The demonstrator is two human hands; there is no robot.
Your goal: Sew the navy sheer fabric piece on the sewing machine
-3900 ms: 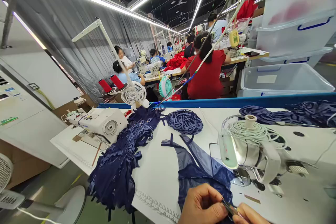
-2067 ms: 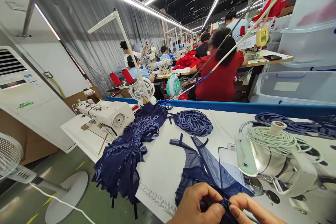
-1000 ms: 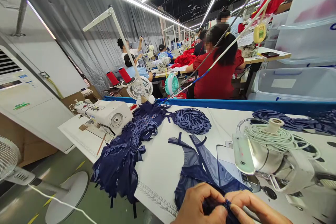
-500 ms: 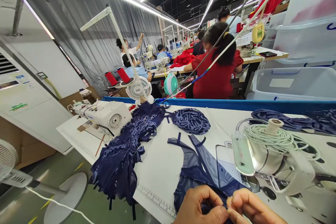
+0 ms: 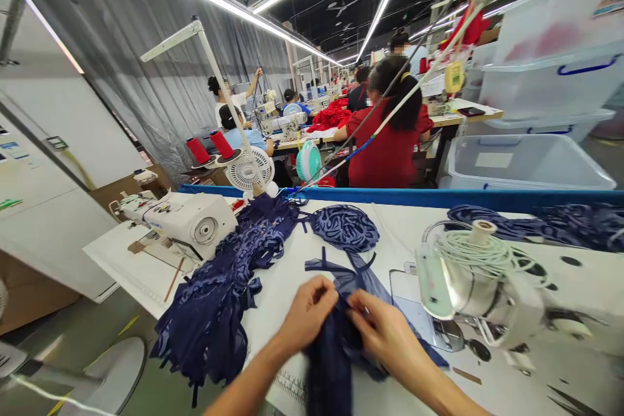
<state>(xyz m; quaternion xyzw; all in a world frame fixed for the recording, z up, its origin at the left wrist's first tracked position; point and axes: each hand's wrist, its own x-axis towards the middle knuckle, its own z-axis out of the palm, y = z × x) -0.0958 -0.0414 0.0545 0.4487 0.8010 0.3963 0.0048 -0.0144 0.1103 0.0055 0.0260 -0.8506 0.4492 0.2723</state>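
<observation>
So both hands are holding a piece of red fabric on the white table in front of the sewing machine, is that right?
Not quite: the fabric is dark navy, not red, as the head view shows. Both the left hand and right hand do hold it on the white table before the sewing machine.

I see my left hand (image 5: 306,313) and right hand (image 5: 385,331) pinching a navy garment (image 5: 336,344) between their fingers (image 5: 325,294) on the white desk (image 5: 292,286), just beside the sewing machine (image 5: 480,286) and a heap of navy pieces (image 5: 229,286).
</observation>
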